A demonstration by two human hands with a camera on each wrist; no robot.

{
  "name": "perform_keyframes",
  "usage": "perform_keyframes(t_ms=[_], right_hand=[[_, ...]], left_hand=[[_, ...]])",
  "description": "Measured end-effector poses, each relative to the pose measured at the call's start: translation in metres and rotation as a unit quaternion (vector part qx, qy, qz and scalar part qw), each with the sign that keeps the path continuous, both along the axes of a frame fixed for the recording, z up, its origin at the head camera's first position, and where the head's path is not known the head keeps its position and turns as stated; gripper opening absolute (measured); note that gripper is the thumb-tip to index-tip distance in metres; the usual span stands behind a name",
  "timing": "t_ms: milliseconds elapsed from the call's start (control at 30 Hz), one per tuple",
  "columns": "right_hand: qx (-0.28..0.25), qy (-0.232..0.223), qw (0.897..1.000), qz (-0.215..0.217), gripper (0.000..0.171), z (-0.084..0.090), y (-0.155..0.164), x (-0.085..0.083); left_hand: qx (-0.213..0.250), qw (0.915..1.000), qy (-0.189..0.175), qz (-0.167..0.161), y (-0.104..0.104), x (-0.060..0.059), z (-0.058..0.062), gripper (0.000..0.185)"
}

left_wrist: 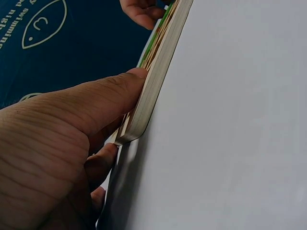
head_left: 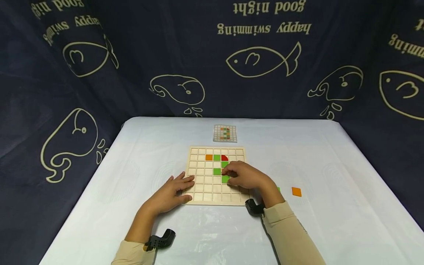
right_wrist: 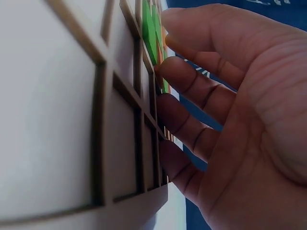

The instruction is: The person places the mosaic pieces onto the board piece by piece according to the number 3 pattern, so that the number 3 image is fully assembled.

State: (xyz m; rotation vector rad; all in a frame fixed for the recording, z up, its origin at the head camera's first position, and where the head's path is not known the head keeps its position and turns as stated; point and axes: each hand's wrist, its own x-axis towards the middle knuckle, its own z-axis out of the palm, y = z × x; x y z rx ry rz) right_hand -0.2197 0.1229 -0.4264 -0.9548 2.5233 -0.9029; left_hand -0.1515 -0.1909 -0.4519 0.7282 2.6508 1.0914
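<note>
- Wooden grid board: pale tray of square cells, lying flat on the white table, near its middle; taken as the landmark for all entries below.
- Green tile: seated in a cell right of the board's centre, directly under the right fingertips; it looks nearly or fully bedded, though the fingers hide its edges.
- Right hand: reaches over the board's right half, fingers bent down onto the green tile, pressing or nudging rather than lifting; the right wrist view shows the fingertips against the cell ribs.
- Left hand: rests at the board's left edge, fingers relaxed and spread, thumb flat against the edge, bracing it; grasps nothing.
- Other tiles on the board: orange, green and red in the second row from the far edge; green just nearer; green left of the fingertips.
- Pattern card: small gridded card beyond the board's far edge.
- Loose tiles: an orange one right of the board; a green sliver between it and the right wrist.
- Step, as judged: seating one tile while the board is steadied. The next move seems to call for checking the card, then picking a loose tile from the right.
- Backdrop: dark cloth printed with fish and whales, beyond the board.
</note>
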Motion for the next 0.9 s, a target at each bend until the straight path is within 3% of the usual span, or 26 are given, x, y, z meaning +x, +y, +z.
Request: perform_keyframes(t_ms=[133, 467, 900], right_hand=[[-0.001, -0.01, 1.0, -0.001, 0.026, 0.002, 0.0, 0.001], [-0.019, -0.032, 0.998, -0.051, 0.028, 0.01, 0.01, 0.001], [-0.044, -0.015, 0.995, -0.085, 0.029, 0.016, 0.066, 0.014]], left_hand=[[0.0, 1.0, 0.002, 0.0, 0.0, 0.001, 0.0, 0.056], [0.002, 1.0, 0.005, -0.003, 0.0, 0.0, 0.0, 0.056], [-0.001, 1.0, 0.008, -0.006, 0.0, 0.001, 0.001, 0.057]])
